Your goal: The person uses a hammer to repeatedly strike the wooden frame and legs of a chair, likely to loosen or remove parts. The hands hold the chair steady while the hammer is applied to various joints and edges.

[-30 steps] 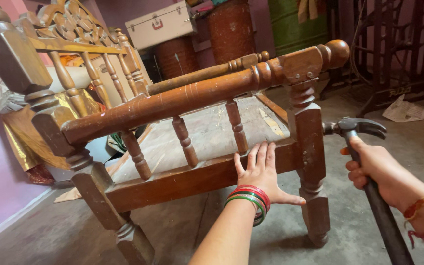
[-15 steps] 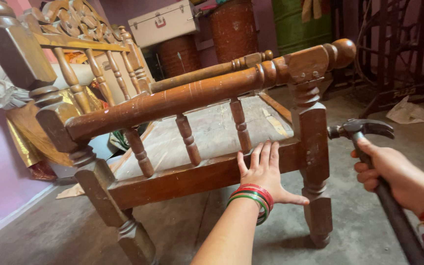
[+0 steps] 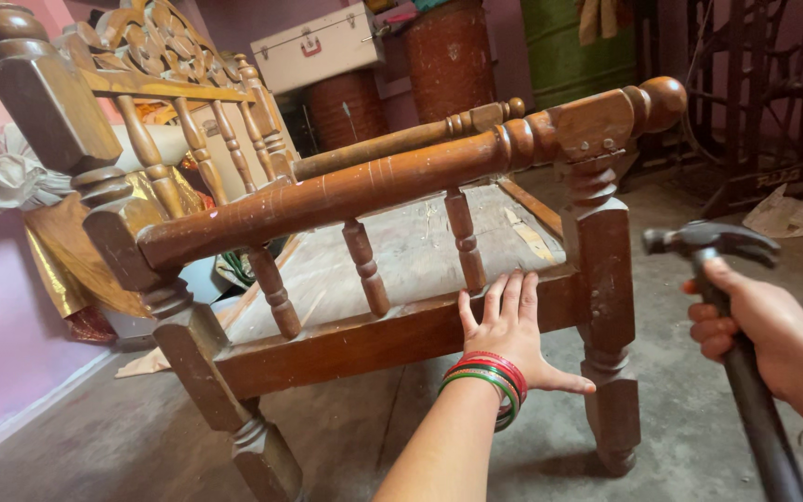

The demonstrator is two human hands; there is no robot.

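A carved dark wooden chair frame point(image 3: 355, 191) with turned spindles and a bare board seat stands in front of me. My left hand point(image 3: 513, 330), with red and green bangles at the wrist, lies flat with fingers spread against the chair's lower side rail, close to the front leg point(image 3: 606, 307). My right hand point(image 3: 759, 325) grips the black handle of a claw hammer point(image 3: 713, 240). The hammer head is raised to the right of that front leg, apart from the wood.
A grey concrete floor point(image 3: 699, 409) lies under the chair. Behind it stand a white metal trunk point(image 3: 313, 46), rusty brown drums point(image 3: 448, 56) and a green drum point(image 3: 564, 46). Gold cloth point(image 3: 53, 251) lies at the left by a pink wall. Crumpled paper point(image 3: 787, 212) sits at the right.
My right hand has drawn the hammer a little to the right, away from the chair's front leg. My left hand stays pressed on the side rail.
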